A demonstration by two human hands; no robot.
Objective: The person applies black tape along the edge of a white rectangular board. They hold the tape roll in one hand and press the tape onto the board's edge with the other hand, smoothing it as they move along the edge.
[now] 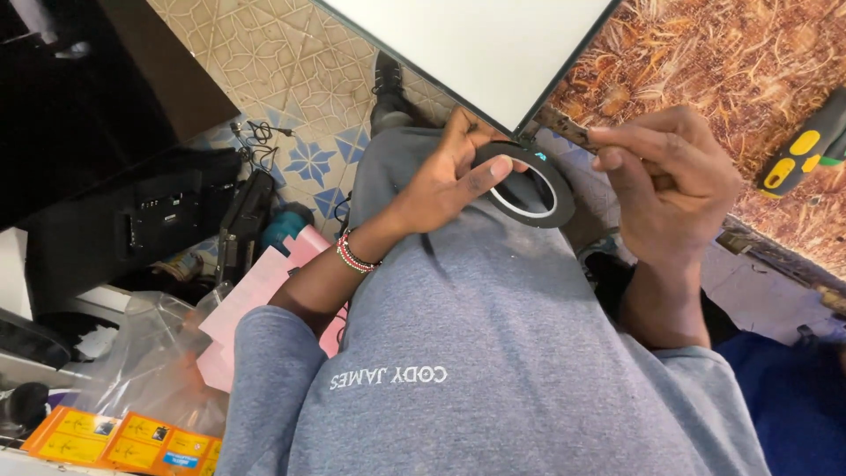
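I count one roll of black tape (525,187), my two hands (445,181) (674,181), one white panel (476,48), one yellow-and-black tool (806,150), two orange packets (66,436) (163,445).

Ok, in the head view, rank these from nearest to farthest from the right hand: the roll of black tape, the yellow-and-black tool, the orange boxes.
From the right hand:
1. Roll of black tape: just to its left in the picture, held by the left hand.
2. Yellow-and-black tool: off to its right, on the brown patterned surface.
3. Orange boxes: far bottom-left corner of the picture.
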